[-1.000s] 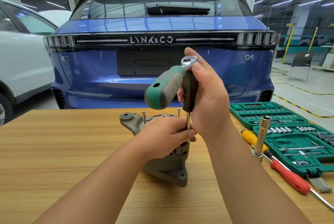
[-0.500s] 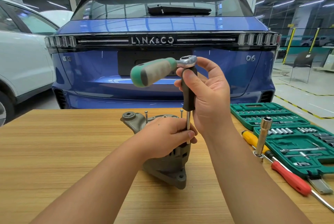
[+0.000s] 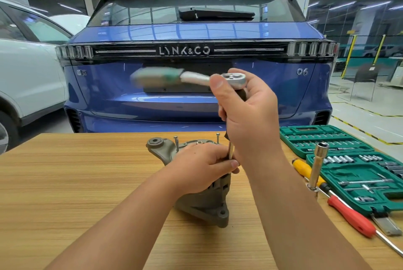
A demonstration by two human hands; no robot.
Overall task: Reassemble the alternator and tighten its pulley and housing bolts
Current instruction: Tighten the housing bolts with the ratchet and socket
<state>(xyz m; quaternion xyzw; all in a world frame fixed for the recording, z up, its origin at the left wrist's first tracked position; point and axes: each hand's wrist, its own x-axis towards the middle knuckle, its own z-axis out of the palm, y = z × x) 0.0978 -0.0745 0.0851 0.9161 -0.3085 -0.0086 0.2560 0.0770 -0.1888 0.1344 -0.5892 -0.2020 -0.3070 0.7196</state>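
The alternator stands near the middle of the wooden table. The left hand grips its top, fingers curled against the vertical extension bar. The right hand grips the bar's dark upper section beneath the ratchet, whose blurred handle points horizontally left.

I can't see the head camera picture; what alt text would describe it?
A person's right hand grips a ratchet on a long extension above a grey alternator, which the left hand steadies on a wooden table. A green socket set and screwdrivers lie to the right, a blue car behind.
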